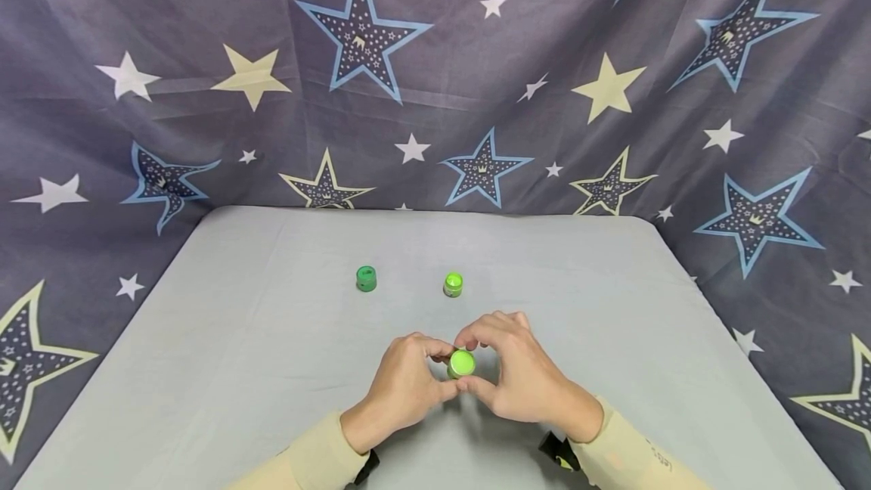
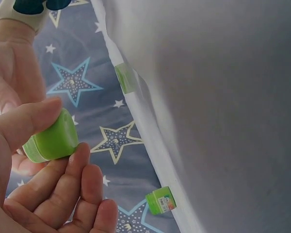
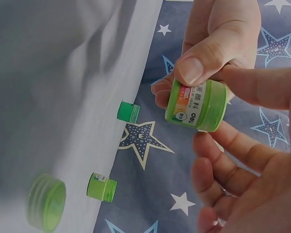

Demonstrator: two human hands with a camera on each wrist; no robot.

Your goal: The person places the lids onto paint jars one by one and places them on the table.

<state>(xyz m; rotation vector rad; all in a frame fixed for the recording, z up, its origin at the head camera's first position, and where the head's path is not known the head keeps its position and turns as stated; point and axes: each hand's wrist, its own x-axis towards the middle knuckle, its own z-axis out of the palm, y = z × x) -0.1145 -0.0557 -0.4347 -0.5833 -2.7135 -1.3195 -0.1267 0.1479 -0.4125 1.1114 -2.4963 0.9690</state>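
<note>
A small light-green paint jar [image 1: 461,364] is between my two hands, its lid turned up toward the head view. My left hand [image 1: 406,382] grips the jar's body with thumb and fingers. My right hand [image 1: 520,375] curls its thumb and fingers about the lid end. In the right wrist view the jar's printed label [image 3: 185,105] shows, with the left thumb pressed on the body. Beyond the hands stand another light-green jar [image 1: 453,284] and a dark-green jar [image 1: 366,278], both touched by neither hand.
A pale grey cloth covers the table [image 1: 224,339]. Behind and at both sides hangs a dark star-patterned curtain [image 1: 435,97]. A blurred, translucent green ring shape [image 3: 47,203] appears low in the right wrist view; I cannot tell what it is.
</note>
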